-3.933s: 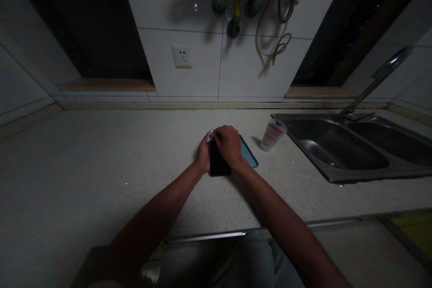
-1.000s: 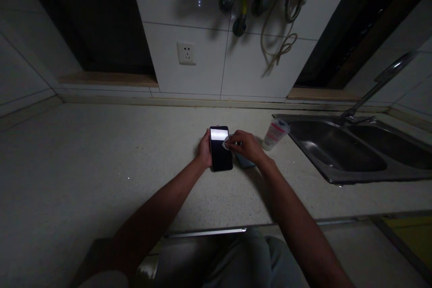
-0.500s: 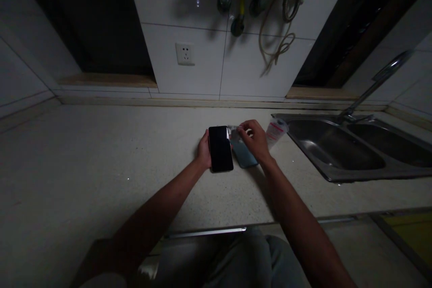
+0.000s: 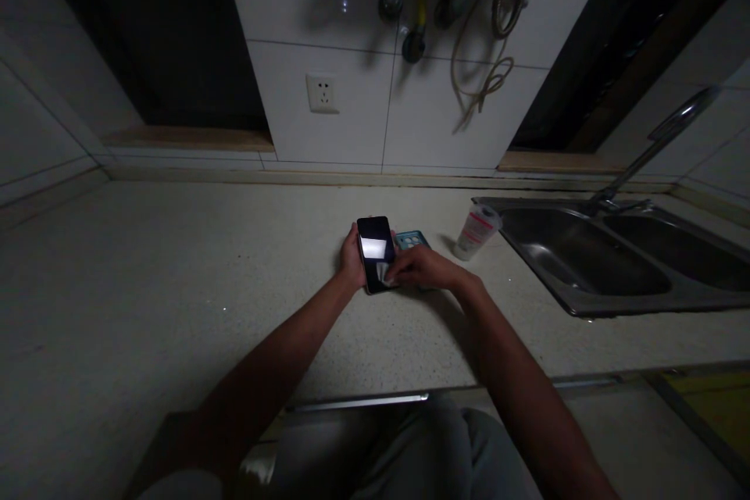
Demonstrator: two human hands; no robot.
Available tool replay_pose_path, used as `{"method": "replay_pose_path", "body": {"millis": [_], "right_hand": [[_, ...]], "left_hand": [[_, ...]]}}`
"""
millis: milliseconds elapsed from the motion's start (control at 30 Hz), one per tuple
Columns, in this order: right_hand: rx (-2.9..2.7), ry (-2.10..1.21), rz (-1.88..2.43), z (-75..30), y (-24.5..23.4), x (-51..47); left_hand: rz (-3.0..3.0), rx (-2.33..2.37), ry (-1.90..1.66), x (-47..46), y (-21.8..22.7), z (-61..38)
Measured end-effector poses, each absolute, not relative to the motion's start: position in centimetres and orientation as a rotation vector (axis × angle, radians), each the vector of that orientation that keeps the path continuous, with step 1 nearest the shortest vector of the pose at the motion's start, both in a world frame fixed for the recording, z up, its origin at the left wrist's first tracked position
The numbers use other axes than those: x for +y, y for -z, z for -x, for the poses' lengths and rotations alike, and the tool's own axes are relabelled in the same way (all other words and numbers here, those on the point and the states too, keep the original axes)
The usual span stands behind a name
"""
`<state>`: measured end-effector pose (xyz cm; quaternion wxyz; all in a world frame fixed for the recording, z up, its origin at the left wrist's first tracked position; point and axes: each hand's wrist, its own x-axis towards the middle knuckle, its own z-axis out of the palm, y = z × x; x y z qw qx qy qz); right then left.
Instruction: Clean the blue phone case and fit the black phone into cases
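My left hand [image 4: 352, 259] is wrapped around the left side of a black smartphone [image 4: 368, 230], screen up, with a bright reflection across its middle. My right hand [image 4: 415, 267] has its fingers pinched at the lower right of the screen, on a small pale piece like a wipe or tissue [image 4: 382, 273]; its exact kind is unclear. Partly hidden behind the right hand, a teal phone case [image 4: 419, 234] with round camera holes lies on the counter. A clear plastic cup [image 4: 476, 233] with red print stands further right.
The pale speckled countertop [image 4: 246, 250] runs along a tiled wall with a socket [image 4: 322, 94]. On the right is a double steel sink [image 4: 586, 258] with a tap [image 4: 656, 141]. Pipes and a looped cord [image 4: 486, 86] hang above. A drawer edge [image 4: 360, 404] lies below the counter front.
My right hand has moved left and down from over the teal case to the phone's screen. The phone has shifted slightly left in my left hand and now shows a bright reflection.
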<state>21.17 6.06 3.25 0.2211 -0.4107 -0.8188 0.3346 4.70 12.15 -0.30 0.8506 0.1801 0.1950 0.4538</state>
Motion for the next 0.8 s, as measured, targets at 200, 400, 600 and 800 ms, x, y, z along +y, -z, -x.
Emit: {"method": "replay_pose_path", "body": {"millis": [200, 400, 600, 800], "right_hand": [[-2.153, -1.497, 1.056, -21.5, -4.4, 4.8], [-1.649, -1.074, 1.104, -21.8, -4.3, 6.4], [-1.207, -0.686, 1.235, -23.2, -4.0, 7.6], [-0.937, -0.611, 1.373, -24.3, -3.7, 7.9]], "left_hand": [[-0.378, 0.42, -0.969, 12.3, 0.3, -4.2], [-0.365, 0.432, -0.971, 12.3, 0.0, -4.5], [-0.394, 0.391, -0.912, 12.1, 0.3, -4.3], [-0.443, 0.439, -0.907, 11.4, -0.3, -4.6]]}}
